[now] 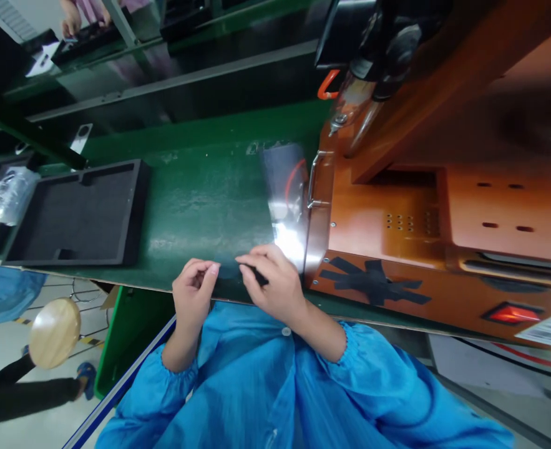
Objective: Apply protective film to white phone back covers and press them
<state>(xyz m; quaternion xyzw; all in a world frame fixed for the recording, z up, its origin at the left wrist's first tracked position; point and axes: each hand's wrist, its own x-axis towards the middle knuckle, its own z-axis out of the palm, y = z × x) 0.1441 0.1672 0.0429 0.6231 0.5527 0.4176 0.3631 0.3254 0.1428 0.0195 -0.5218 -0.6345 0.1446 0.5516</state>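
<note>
My left hand (191, 292) and my right hand (271, 282) meet at the near edge of the green conveyor belt (200, 187). Together they hold a clear plastic bag (284, 193) that rises from my fingers toward the orange machine and reflects light. My right fingers pinch a small dark part (256, 274) at the bag's lower edge. My left fingertips pinch the same edge a little to the left. Blue sleeves cover both my arms.
An orange sealing machine (443, 206) with a lit red switch (509, 313) stands at the right. A black foam tray (81, 215) lies on the belt at the left. Another person's hand (72, 22) works at the far side. A round wooden stool (54, 332) stands on the floor.
</note>
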